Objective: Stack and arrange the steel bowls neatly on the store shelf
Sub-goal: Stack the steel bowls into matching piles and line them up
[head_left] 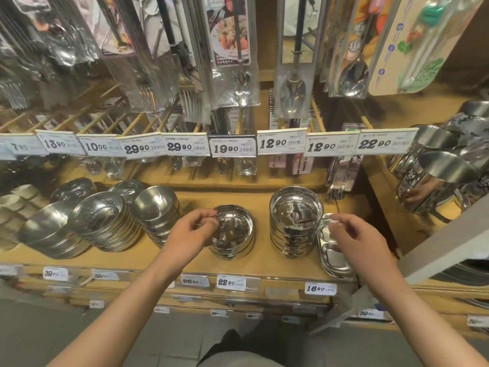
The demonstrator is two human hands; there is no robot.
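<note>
A short stack of steel bowls (234, 234) stands mid-shelf. My left hand (189, 233) is at its left side, thumb and fingers pinching the top bowl's rim. A taller stack of steel bowls (296, 221) stands to the right with a bare gap of shelf between the two. My right hand (356, 235) hovers just right of the tall stack, above the divided steel trays (328, 256). Its fingers are loosely curled and hold nothing. Further leaning stacks of bowls (158, 207) and wider dishes (105, 221) fill the shelf's left half.
The wooden shelf (262, 260) has price tags along its front edge. Packaged spoons and forks (238, 75) hang overhead behind a price-tag rail (232, 147). Steel cups (428, 170) crowd the right-hand shelf. White ceramic cups (18, 201) sit far left.
</note>
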